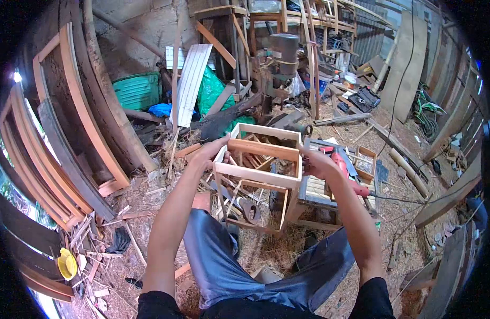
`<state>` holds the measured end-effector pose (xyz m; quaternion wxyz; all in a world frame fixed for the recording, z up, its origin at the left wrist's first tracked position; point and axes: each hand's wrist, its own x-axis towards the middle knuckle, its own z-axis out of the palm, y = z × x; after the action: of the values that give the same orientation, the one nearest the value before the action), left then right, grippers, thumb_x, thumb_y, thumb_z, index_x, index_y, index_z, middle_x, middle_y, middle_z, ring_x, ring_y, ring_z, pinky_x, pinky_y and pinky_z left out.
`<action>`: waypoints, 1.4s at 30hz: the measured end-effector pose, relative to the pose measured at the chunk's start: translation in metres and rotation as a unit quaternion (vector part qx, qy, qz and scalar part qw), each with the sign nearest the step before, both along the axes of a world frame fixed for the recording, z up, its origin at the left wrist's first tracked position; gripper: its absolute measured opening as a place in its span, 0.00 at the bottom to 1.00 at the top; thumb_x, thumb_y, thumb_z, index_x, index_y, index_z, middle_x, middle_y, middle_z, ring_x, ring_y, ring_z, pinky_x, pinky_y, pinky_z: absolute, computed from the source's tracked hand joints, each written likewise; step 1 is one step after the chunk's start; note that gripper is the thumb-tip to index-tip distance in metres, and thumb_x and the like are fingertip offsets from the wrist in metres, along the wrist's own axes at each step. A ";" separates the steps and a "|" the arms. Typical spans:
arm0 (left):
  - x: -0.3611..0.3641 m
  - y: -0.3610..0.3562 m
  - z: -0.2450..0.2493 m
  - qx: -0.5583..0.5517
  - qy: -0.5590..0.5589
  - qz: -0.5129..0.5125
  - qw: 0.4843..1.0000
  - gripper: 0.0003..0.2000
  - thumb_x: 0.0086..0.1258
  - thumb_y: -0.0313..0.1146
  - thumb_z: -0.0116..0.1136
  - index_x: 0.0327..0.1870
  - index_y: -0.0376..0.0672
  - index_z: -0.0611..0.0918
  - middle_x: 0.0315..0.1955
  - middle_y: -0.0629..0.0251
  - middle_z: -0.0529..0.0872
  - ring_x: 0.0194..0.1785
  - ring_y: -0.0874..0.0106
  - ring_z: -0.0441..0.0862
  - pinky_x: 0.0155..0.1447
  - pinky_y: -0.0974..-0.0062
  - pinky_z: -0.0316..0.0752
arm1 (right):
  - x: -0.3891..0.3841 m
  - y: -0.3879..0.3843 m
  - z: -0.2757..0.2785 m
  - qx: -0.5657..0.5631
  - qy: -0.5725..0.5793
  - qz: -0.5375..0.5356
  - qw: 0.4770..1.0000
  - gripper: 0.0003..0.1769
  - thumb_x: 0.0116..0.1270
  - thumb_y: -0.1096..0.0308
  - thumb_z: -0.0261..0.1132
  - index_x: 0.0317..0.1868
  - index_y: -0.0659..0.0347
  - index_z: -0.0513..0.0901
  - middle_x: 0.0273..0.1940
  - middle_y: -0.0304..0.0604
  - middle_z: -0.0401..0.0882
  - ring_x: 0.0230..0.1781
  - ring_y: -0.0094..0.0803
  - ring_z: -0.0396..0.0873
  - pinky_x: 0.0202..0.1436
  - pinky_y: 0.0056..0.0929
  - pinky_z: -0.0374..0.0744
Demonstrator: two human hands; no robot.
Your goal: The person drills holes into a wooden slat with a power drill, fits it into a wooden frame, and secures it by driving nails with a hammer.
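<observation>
A small box-shaped wooden frame [258,173] of pale strips stands in front of my knees. Across its upper part lies a browner wooden bar [263,148], running from one side to the other. My left hand [214,151] is closed around the frame's left side, at the bar's left end. On the opposite side my right hand [315,161] grips the frame's right edge near the bar's other end. Some fingertips of both hands are hidden behind the wood. Just right of the frame, a red power tool [340,159] rests on a low wooden bench [314,187].
A small wooden box [366,161] sits at the bench's right. Long curved wooden frames [85,106] lean on the left wall. A yellow plastic container [67,264] lies at lower left. Shavings and offcuts cover the floor [266,250]. A dark cable [399,201] runs right from the tool.
</observation>
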<state>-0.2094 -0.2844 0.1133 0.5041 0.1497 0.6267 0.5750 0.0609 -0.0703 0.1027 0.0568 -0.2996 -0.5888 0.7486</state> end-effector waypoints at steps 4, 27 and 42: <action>-0.006 0.004 -0.005 0.047 -0.027 0.003 0.999 0.25 0.67 0.58 0.55 0.42 0.39 0.75 0.19 0.67 0.78 0.17 0.75 0.76 0.23 0.77 0.79 | 0.012 0.001 0.001 -0.085 0.094 -0.010 0.992 0.20 0.75 0.51 0.52 0.39 0.61 0.74 0.32 0.42 0.81 0.27 0.24 0.79 0.30 0.23 0.79; 0.049 -0.040 0.122 0.140 0.158 0.146 0.967 0.17 0.69 0.34 0.59 0.47 0.24 0.76 0.36 0.50 0.82 0.30 0.65 0.85 0.30 0.76 0.85 | 0.016 -0.009 0.099 -0.114 0.179 -0.048 0.976 0.19 0.71 0.70 0.55 0.55 0.78 0.70 0.42 0.55 0.80 0.40 0.36 0.83 0.46 0.31 0.86; 0.057 -0.032 0.058 0.360 0.229 0.105 0.898 0.13 0.67 0.20 0.57 0.51 0.36 0.75 0.46 0.62 0.84 0.45 0.72 0.83 0.51 0.74 0.79 | 0.041 -0.041 0.089 0.111 0.282 -0.145 0.942 0.24 0.70 0.61 0.62 0.63 0.60 0.72 0.53 0.39 0.77 0.54 0.32 0.76 0.52 0.39 0.79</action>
<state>-0.1522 -0.3162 0.1716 0.1951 0.3822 0.4875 0.7604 0.1023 -0.1108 0.1916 0.3617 -0.1502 -0.5776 0.7162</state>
